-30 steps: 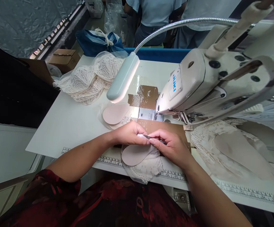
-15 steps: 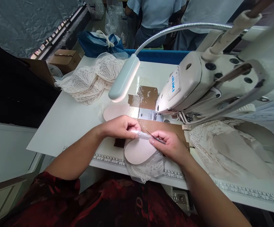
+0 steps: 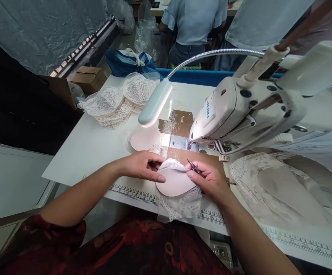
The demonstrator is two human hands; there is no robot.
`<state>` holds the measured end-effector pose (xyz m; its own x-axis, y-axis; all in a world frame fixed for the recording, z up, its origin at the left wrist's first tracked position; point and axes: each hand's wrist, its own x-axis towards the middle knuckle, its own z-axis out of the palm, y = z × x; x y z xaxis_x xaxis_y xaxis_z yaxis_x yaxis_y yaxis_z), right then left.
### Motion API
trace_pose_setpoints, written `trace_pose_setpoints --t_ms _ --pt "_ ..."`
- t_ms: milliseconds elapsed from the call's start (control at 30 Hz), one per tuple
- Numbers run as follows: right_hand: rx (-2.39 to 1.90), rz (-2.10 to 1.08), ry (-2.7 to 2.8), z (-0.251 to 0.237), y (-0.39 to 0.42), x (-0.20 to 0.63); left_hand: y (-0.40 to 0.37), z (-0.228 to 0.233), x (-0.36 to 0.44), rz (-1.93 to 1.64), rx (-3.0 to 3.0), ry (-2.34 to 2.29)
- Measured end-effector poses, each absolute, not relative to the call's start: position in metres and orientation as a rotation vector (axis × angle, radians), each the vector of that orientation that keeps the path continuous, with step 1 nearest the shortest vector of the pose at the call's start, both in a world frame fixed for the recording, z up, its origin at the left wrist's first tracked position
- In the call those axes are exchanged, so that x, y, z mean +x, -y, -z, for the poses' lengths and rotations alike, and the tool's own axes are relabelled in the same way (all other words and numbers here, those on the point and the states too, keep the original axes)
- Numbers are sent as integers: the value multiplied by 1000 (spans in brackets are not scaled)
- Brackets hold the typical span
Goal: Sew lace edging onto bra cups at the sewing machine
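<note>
A pale pink bra cup (image 3: 177, 182) with white lace hanging from it sits at the table's front edge, smooth side facing me. My left hand (image 3: 141, 166) grips its left edge, thumb on the smooth face and fingers partly hidden behind. With my right hand (image 3: 210, 177) I pinch the cup's upper right edge. That same hand also holds dark thread snips (image 3: 195, 168), their tips pointing up and left. Beyond my left hand, a second lace-edged cup (image 3: 145, 139) lies beside the sewing machine's needle plate (image 3: 178, 142).
The sewing machine (image 3: 219, 109) stands to the right, with a lamp (image 3: 156, 103) on a bendable neck. Stacked lace cups (image 3: 111, 103) lie at the back left, more lace pieces (image 3: 280, 187) at the right. A printed ruler (image 3: 134, 195) runs along the front edge. Co-workers (image 3: 194, 26) are beyond.
My left hand has shifted from the cup's top edge to its left side. The cup has spread open and turned more toward me. The camera view has shifted slightly.
</note>
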<state>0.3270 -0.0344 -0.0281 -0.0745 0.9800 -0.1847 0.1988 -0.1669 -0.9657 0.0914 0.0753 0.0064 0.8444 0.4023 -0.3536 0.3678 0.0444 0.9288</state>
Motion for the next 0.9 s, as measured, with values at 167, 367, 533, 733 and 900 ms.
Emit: trace_pose_setpoints --t_ms 167,367,533,733,900 --pt "-1424 -1380 1337 23 35 324 -62 10 114 -143 1132 -665" --pt "-1456 -1363 1379 21 35 323 -62 16 130 -279 1317 -650" --pt "-1470 -1403 1327 24 36 324 -71 16 124 -421 1479 -573" --pt "-1424 -1420 1322 21 35 324 -84 -1 80 -175 1448 -846" --pt "-1326 -1413 1406 19 35 322 -72 7 88 -20 1090 -650"
